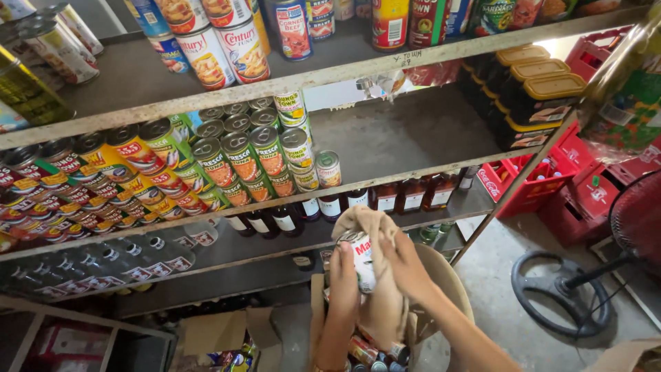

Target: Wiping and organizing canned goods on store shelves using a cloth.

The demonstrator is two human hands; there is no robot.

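Left hand: I see it wrapped around the side of a can, fingers curled closed on it, holding the can upright in front of the shelves
Right hand: I see it pressing a beige cloth against the can, fingers folded shut over the fabric
Can: white and red label, silver top partly under the cloth, held between both hands above a box of tins
Cloth: draped over the top and right side of the can, its loose end hanging down between my wrists
Box of tins: open cardboard box low in the view, right under my hands, with several small cans lying in it
Middle shelf: stacked green and red cans on its left half, bare grey board on its right
Lower shelf: row of dark sauce bottles just behind the held can
Top shelf: large tins standing in a row
Far right: red crates on the floor, and a fan's round black base near them
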